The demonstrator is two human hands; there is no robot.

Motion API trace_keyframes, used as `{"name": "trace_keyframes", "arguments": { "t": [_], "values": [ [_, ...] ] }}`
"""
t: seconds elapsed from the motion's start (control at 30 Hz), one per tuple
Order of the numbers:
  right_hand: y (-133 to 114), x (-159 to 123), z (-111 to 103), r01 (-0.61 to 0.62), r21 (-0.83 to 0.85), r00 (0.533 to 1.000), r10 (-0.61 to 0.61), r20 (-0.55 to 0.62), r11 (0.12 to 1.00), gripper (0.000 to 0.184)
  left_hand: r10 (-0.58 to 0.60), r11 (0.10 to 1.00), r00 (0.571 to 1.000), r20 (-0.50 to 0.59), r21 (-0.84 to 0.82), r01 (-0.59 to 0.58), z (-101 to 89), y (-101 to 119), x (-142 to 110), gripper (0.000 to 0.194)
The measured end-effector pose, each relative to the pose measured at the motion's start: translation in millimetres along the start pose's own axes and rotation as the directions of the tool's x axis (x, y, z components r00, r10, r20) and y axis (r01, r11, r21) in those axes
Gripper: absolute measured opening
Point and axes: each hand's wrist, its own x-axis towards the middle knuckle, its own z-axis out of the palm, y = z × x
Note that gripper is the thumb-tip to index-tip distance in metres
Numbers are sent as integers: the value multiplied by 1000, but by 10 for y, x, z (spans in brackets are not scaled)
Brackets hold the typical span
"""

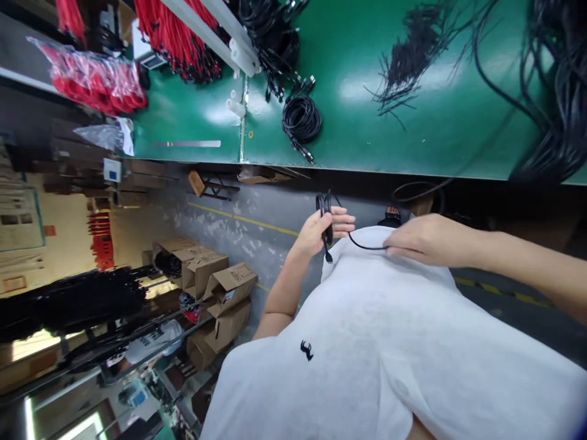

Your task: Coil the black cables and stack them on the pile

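My left hand [314,231] is closed around a small coil of black cable [328,235], its thumb pressed over the loops and its other fingers stretched out behind them. A connector end [328,258] hangs below that hand. From the coil a single strand sags across to my right hand [419,239], whose fingers are pinched together on it. Beyond my right hand, a loose loop of cable [413,194] runs up toward the bench. Both hands are in front of my white shirt, just short of the bench edge.
On the green bench [348,146] lie a finished-looking coil of black cable [301,119], a pile of short black ties [413,49] and a big bundle of black cables [559,91]. Red cables [183,36] lie at the back left. Cardboard boxes [224,299] stand on the floor.
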Motion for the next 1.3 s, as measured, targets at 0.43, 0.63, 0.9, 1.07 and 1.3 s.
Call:
{"name": "trace_keyframes", "arguments": {
  "t": [0.43, 0.63, 0.9, 1.07, 1.3],
  "values": [
    [319, 239, -317, -268, 195, 960, 278, -23, 943, 44, -284, 958, 899, 334, 58, 281, 89, -159, -25, 42],
    [426, 290, -277, -227, 268, 964, 256, -77, 936, 44, -258, 953, 941, 219, -103, 285, 107, -90, -30, 29],
    [395, 412, -334, -194, 245, 972, 220, -87, 950, 44, -303, 935, 934, 188, -130, 329, 176, 32, -81, 39],
    [1198, -301, -322, -563, 185, 790, 590, -167, 806, 44, 24, 972, 997, -71, -233, -40, -149, 179, -296, 46],
    [830, -771, -239, -567, -284, 806, 592, 1, 773, 33, 200, 951, 974, -105, -217, -219, -223, 262, -304, 43]
  ]
}}
